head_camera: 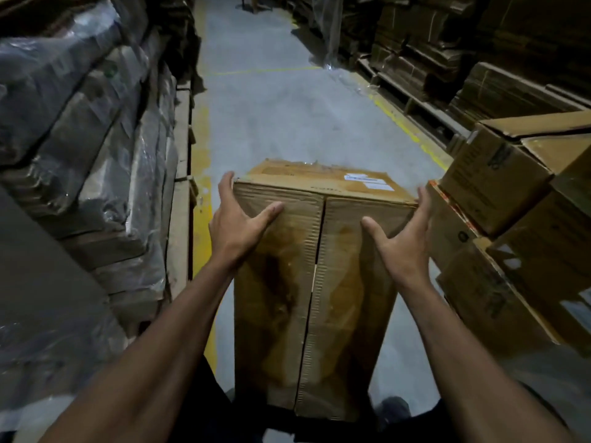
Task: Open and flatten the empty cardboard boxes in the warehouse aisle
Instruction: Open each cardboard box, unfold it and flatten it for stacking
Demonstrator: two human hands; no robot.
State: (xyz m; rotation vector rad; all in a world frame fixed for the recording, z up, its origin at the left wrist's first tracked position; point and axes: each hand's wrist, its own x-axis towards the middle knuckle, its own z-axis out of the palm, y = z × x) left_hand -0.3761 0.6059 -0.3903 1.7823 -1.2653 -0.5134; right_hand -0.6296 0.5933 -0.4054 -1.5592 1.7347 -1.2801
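A brown cardboard box [319, 282] is held in front of me above the aisle floor. The face towards me has two flaps meeting at a middle seam, and it is stained dark. White labels sit on its far upper face. My left hand [238, 223] grips the box's upper left edge, fingers down the left side and thumb across the near face. On the upper right edge my right hand [404, 236] holds it the same way, with fingers along the right side and thumb on the near face.
A stack of brown cardboard boxes [511, 225] stands close on the right. Plastic-wrapped flattened cardboard [89, 129] is piled along the left. A grey floor [281, 100] with yellow lines runs ahead between pallets of cardboard [447, 52].
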